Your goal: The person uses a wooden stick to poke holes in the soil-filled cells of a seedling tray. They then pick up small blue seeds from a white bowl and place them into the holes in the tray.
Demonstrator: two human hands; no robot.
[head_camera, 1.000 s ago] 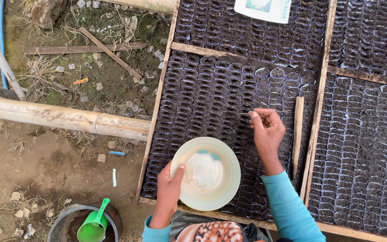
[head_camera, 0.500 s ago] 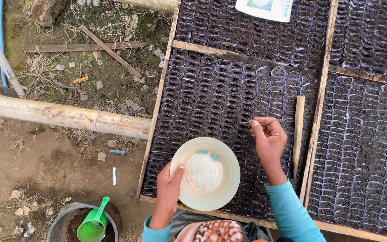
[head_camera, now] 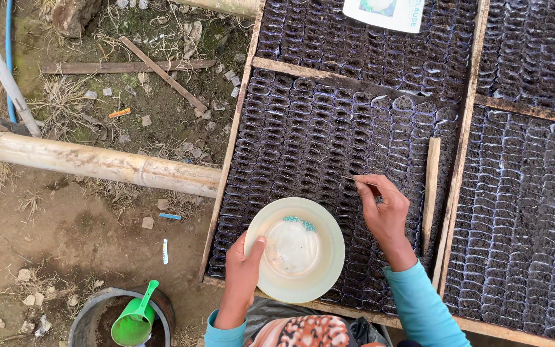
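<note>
Outdoor nursery bed, dirt ground on the left, wood-framed block of soil-filled seedling bags (head_camera: pixel 316 138) in front of me. My left hand (head_camera: pixel 242 273) grips the near-left rim of a pale bowl (head_camera: pixel 295 249) with tiny blue-green seeds (head_camera: pixel 300 222). My right hand (head_camera: pixel 383 209), just right of the bowl, pinches a thin stick (head_camera: pixel 358 180) pointing left over the bags.

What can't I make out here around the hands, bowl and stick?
Head view only:
- Thin stick: its rear end is hidden in the right hand.
- Bowl: the blue-green bits are too small to identify.
- Left hand: its fingers are hidden under the bowl.
- Bucket: cut off by the bottom edge; the green scoop covers its contents.
</note>
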